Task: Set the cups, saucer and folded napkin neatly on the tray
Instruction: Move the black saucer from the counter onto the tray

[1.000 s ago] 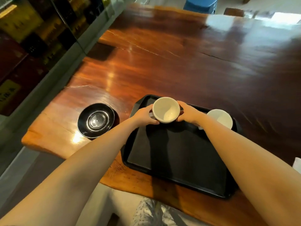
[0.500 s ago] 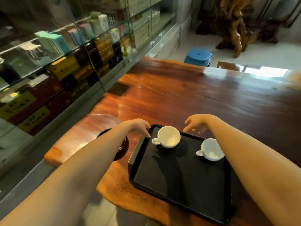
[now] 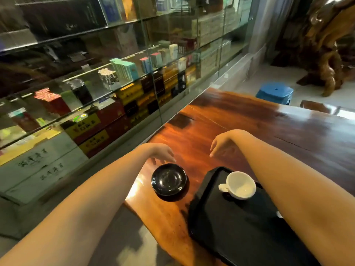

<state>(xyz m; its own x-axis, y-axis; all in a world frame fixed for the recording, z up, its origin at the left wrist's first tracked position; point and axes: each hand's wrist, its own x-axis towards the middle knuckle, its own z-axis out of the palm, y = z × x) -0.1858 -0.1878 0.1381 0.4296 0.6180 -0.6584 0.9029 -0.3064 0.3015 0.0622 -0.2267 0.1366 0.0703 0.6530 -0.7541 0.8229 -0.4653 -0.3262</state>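
Note:
A black tray (image 3: 226, 223) lies on the wooden table near its front edge. One white cup (image 3: 240, 186) stands upright in the tray's far left corner, handle to the left. A sliver of the second white cup (image 3: 279, 214) shows beside my right forearm, which hides the rest. The black saucer (image 3: 168, 179) rests on the table just left of the tray. My left hand (image 3: 162, 153) hovers over the saucer's far rim, fingers spread and empty. My right hand (image 3: 221, 143) hangs above the table beyond the tray, fingers apart and empty. No napkin is in view.
The wooden table (image 3: 269, 127) stretches away to the right. A glass display cabinet (image 3: 115, 77) full of boxes runs along the left side. A blue stool (image 3: 274, 93) and a carved wood root (image 3: 322, 54) stand beyond the table's far end.
Both hands have let go of the cup on the tray and lifted away. My left hand has moved over to the saucer. The view has swung up and to the left.

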